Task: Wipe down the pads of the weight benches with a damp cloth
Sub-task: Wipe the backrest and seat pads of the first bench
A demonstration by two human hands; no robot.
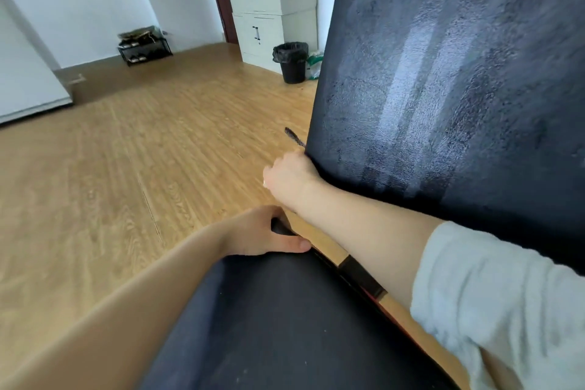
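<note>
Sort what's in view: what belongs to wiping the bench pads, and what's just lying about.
Job: back pad; seat pad; left hand gripping the seat pad's edge; right hand curled round the back pad's corner. No cloth shows.
Lying about: black bin; shoe rack; filing cabinets.

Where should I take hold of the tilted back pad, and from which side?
Probably its left edge near the lower corner, from the left: the back pad stands steeply with a broad flat face, so only the edge lets fingers curl behind, as the right hand does.
</note>
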